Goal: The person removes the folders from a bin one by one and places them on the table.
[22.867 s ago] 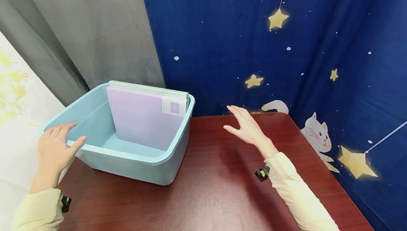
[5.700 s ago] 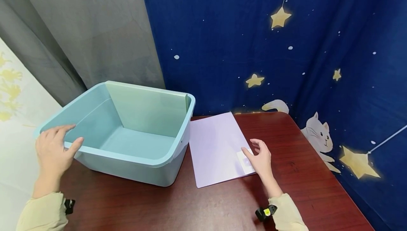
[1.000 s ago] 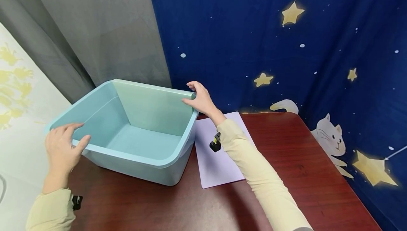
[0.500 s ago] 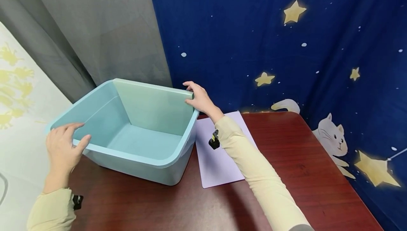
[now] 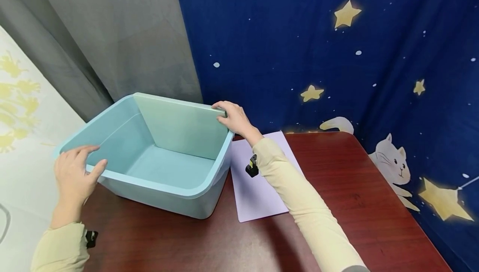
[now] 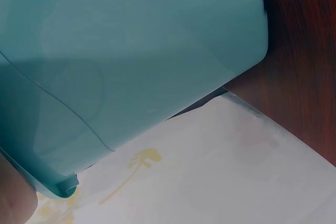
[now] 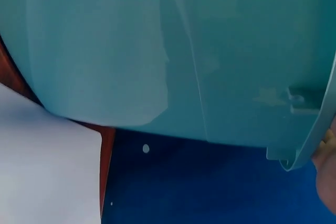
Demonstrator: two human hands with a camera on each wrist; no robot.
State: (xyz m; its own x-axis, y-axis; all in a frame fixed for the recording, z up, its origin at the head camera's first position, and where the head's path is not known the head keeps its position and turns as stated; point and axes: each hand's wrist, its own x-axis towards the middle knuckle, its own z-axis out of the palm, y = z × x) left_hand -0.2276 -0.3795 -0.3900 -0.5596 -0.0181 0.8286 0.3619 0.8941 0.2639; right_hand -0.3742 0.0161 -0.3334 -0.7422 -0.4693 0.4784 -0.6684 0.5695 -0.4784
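A light blue plastic bin (image 5: 149,182) sits on the left of the table. A pale green folder (image 5: 183,128) stands upright inside it, against the back wall. My right hand (image 5: 237,120) pinches the folder's top right corner, thumb in front and fingers over the top edge. At the bin's front left corner, my left hand (image 5: 75,174) holds the rim with its fingers over the edge. A light purple folder (image 5: 254,197) lies flat on the table to the right of the bin, partly covered by my right forearm. Both wrist views show mostly the bin's outer walls.
The dark red wooden table (image 5: 337,189) extends to the right and front. Behind it hang a grey curtain (image 5: 123,35) and a blue curtain (image 5: 262,35) with stars and a white cat. White cloth (image 5: 30,172) hangs at the left.
The purple folder went from the bin to the table. My right hand then moved to the green folder, and its fingers have just come down over the top corner. My left hand stayed.
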